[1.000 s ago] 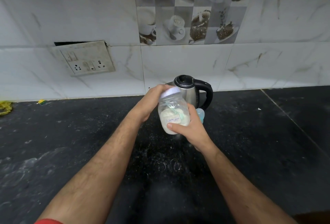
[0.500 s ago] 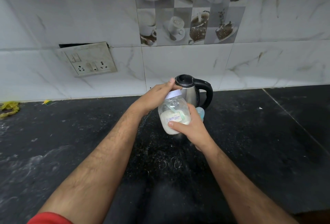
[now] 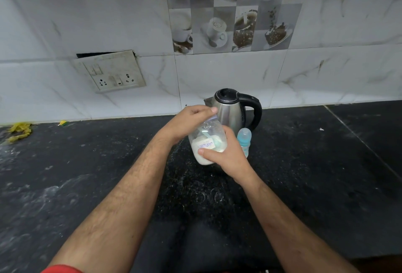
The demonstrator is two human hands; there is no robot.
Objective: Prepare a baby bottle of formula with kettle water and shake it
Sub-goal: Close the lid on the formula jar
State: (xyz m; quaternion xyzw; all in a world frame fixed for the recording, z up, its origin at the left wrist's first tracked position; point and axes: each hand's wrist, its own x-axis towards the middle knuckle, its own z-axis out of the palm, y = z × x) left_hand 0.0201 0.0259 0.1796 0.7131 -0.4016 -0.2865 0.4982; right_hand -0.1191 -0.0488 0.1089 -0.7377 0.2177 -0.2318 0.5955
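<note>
A clear jar (image 3: pixel 207 142) of white powder, about half full with a pale green scoop inside, is held tilted above the dark worktop (image 3: pixel 304 175). The right hand (image 3: pixel 228 156) wraps its body; the left hand (image 3: pixel 189 120) clasps the lid. Just behind stand a steel kettle (image 3: pixel 230 112), lid closed, and a blue baby bottle (image 3: pixel 244 140), its contents possibly nil.

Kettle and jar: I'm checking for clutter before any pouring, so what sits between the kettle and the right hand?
In the head view, only the blue baby bottle stands between the kettle and the right hand, which grips the jar.
</note>
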